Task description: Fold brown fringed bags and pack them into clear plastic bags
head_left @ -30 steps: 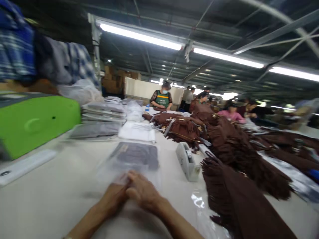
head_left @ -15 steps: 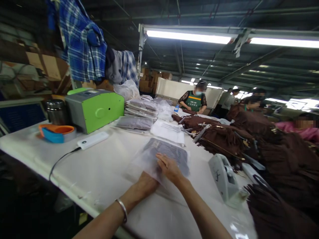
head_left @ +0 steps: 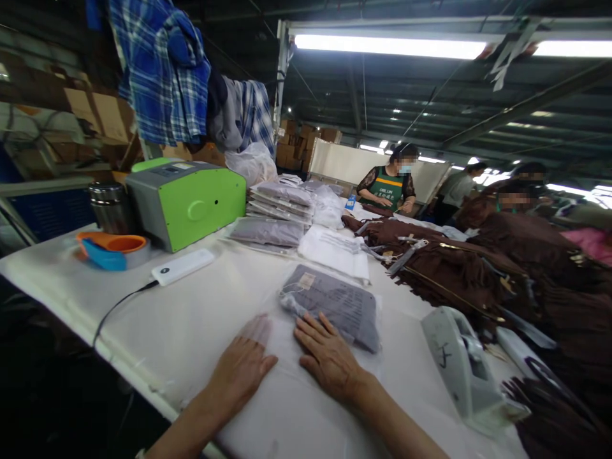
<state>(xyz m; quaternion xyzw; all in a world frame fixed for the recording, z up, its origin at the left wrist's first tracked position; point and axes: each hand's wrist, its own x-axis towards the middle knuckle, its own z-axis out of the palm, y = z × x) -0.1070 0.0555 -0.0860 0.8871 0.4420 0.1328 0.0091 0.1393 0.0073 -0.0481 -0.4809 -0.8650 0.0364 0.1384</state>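
A grey folded fabric item [head_left: 335, 306] lies flat on the white table inside a clear plastic bag [head_left: 377, 354], with printed text and a small beige label on top. My right hand [head_left: 329, 357] rests palm down on the near edge of the bag, fingers outstretched and touching the plastic. To its left, my left hand [head_left: 243, 363] lies flat with nothing gripped. Its fingertips look pale and smeared, and I cannot tell whether film covers them.
Behind the bag are a stack of packed grey bags [head_left: 272, 233] and white plastic bags [head_left: 335, 250]. A green machine [head_left: 205, 207], power bank [head_left: 184, 266] and tape rolls [head_left: 112, 248] stand left. Right are a tape dispenser [head_left: 459, 363] and brown fringed garments [head_left: 444, 274]. A co-worker [head_left: 387, 185] stands opposite.
My left hand has drawn out from under the plastic toward the left and now lies flat. My right hand has slid toward me to the bag's near edge. The view has shifted slightly.
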